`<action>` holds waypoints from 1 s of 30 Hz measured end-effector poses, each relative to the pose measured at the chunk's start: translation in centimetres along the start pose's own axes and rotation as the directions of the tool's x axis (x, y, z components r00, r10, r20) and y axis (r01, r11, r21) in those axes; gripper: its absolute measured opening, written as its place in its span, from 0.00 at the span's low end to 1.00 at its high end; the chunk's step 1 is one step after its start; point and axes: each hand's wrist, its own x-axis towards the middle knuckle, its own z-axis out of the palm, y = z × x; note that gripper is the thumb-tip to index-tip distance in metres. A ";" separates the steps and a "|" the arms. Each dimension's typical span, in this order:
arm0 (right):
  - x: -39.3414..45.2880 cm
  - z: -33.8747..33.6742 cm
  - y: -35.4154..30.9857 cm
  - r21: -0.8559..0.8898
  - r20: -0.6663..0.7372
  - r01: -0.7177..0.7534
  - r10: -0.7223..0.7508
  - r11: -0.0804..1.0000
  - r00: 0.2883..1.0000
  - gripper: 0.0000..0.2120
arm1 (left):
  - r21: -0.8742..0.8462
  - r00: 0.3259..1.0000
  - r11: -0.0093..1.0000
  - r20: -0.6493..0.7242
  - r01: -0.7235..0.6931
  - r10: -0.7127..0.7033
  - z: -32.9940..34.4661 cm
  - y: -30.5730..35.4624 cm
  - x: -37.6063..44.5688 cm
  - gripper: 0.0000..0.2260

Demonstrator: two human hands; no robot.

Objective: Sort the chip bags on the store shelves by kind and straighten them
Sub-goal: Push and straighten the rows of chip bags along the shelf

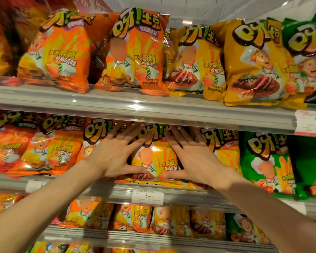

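A yellow chip bag [160, 157] with a steak picture stands upright in the middle of the second shelf. My left hand [115, 154] lies flat against its left edge, fingers straight and spread, thumb along the bag's bottom. My right hand [195, 157] presses its right edge the same way, fingers reaching up under the shelf above. Orange bags [51, 148] stand to the left, another yellow bag [224, 148] and green bags [264, 161] to the right.
The top shelf holds orange bags [135, 52], yellow bags [252, 63] and a green bag [308, 57] at far right. The lower shelf [153, 234] carries orange, yellow and green bags. A price tag [147, 196] hangs on the rail below my hands.
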 end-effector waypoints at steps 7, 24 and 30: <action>-1.6 -0.6 -0.1 0.053 -0.046 -0.025 0.028 0.998 0.999 0.52 | 0.005 1.000 1.000 -0.003 0.014 -0.014 -0.9 1.2 0.2 0.45; -10.6 -0.8 11.2 -0.072 0.064 -0.169 0.173 0.983 0.983 0.58 | -0.043 0.986 0.995 -0.142 -0.093 0.086 -1.4 14.2 8.2 0.50; -10.2 -0.2 12.0 -0.045 0.062 -0.116 0.119 0.992 0.991 0.61 | -0.051 0.990 0.994 -0.107 -0.096 0.090 -0.5 13.6 9.0 0.55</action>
